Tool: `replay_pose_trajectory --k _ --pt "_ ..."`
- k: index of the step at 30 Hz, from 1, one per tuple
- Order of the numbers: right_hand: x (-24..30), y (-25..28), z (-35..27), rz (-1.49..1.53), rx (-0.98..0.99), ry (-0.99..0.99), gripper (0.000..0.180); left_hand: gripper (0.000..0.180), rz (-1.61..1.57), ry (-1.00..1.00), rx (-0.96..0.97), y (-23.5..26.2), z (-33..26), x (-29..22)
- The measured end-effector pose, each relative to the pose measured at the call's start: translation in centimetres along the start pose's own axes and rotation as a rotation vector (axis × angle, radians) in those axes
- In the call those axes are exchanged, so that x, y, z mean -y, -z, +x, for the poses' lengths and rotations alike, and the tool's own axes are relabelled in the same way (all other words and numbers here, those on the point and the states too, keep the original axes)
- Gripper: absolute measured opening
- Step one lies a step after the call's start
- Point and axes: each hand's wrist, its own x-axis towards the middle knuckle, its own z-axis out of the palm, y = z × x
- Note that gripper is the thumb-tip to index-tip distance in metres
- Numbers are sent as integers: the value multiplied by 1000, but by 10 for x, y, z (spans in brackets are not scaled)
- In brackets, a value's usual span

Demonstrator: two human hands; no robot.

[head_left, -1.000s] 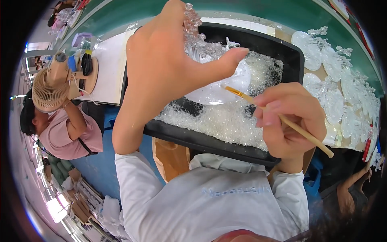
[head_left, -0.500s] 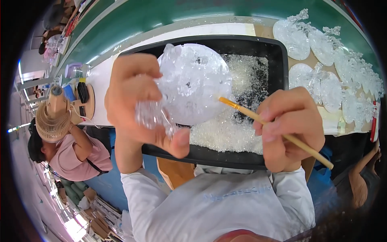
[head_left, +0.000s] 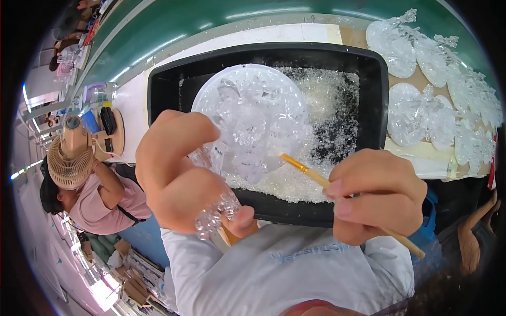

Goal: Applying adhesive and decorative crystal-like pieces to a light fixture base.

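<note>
Gripping the beaded stem of a clear round ornament (head_left: 250,118) in the left hand (head_left: 182,176), fingers clamped around it, disc raised over the black tray (head_left: 369,68). Pinching a thin wooden brush (head_left: 316,179) in the right hand (head_left: 377,200), fingers closed on the shaft, tip touching the disc's lower edge. Beyond, clear granules (head_left: 321,95) in the tray and finished ornaments (head_left: 432,105) lying on the worktop (head_left: 263,34).

I am sitting at a long workbench (head_left: 295,32) with a green strip (head_left: 221,16) running along its far edge. To my left, a beige desk fan (head_left: 68,158) is standing; bright light is glaring off the floor (head_left: 100,287) below.
</note>
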Motion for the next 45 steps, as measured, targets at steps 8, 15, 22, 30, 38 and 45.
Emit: replay_pose_trajectory --k 8,15,22,30,38,45 --pt "2 4 -2 47 -65 -30 13 47 -37 199 -60 18 6 9" --pt "4 11 0 14 43 -97 15 72 148 235 -147 18 -8 9" --pt "-1 -1 -2 25 -141 -27 29 71 124 263 -107 21 -8 9" --pt "1 6 -7 113 -178 100 24 61 9 165 -178 13 -3 9" --pt "2 12 -1 48 -6 -60 21 40 -111 170 -81 6 -4 -1" --pt "-5 -4 4 45 71 -38 29 30 -261 45 71 9 0 7"
